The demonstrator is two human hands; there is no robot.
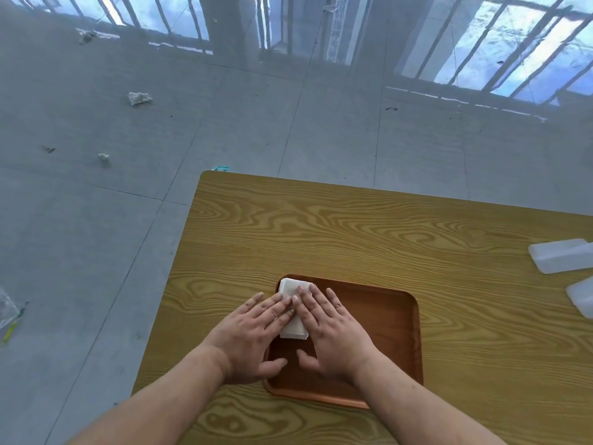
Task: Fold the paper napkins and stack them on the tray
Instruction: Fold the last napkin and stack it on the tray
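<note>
Grey tile floor (224, 107) beyond the desk, glossy, window bars reflected in it. Yellow wood-grain desk (353, 226) takes the lower right of the view. Brown tray (385, 319) sits toward the desk's left side, close to the person, likely so the stack builds within easy reach. Clear plastic boxes (560, 260) at the right edge, well apart from the tray; contents not readable.

Left hand (253, 335) and right hand (333, 332) both lie flat, fingers straight and spread, index fingers nearly touching, palms down on the white folded napkins (290, 285). Neither hand grasps anything; both press. Judgement: flat palms serve to set the crease and square the pile, since thin paper tends to spring back.

Napkins lie in the tray's far-left corner, tucked near the rim, which probably helps keep edges aligned. How many sheets are under the hands cannot be told. Crumpled paper scrap (139, 98) on the floor, far left.
</note>
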